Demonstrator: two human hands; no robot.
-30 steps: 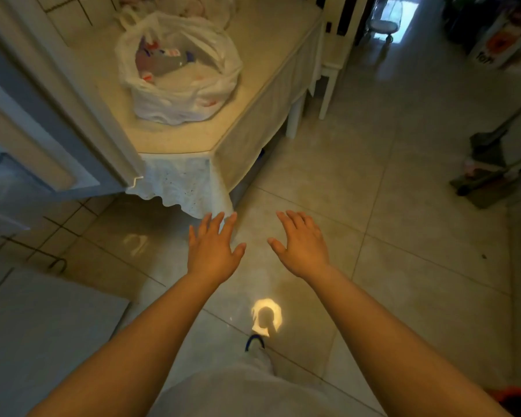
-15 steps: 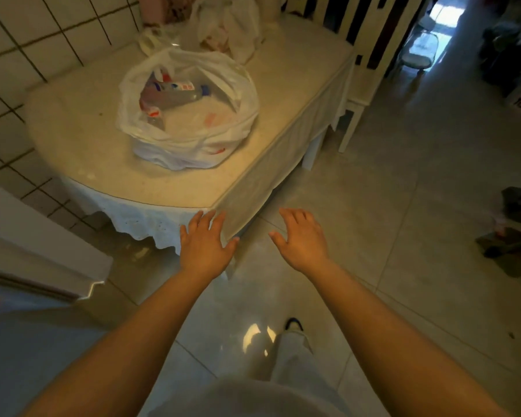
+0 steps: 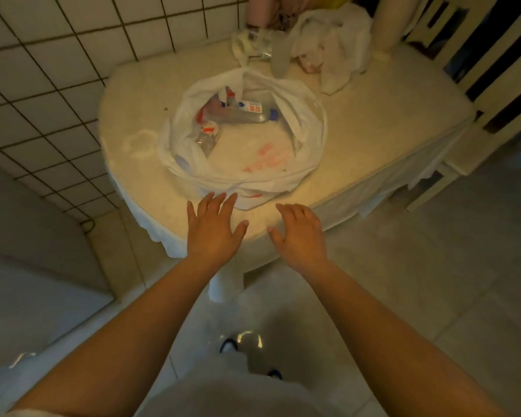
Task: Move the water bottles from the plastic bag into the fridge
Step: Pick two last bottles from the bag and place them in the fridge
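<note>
Here my left hand [image 3: 212, 233] and right hand [image 3: 300, 234] hover with fingers spread, holding nothing; just beyond my fingertips the plastic bag [image 3: 247, 182] holds bottles [image 3: 247, 114], crumpled cloth [image 3: 334, 46] farther off

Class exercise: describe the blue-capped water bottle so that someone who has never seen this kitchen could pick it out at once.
Find the cream table against the tiled wall. On it sits an open white plastic bag. The blue-capped bottle lies on its side at the back of the bag, cap pointing right; it is the only bottle there whose blue cap shows.
</note>
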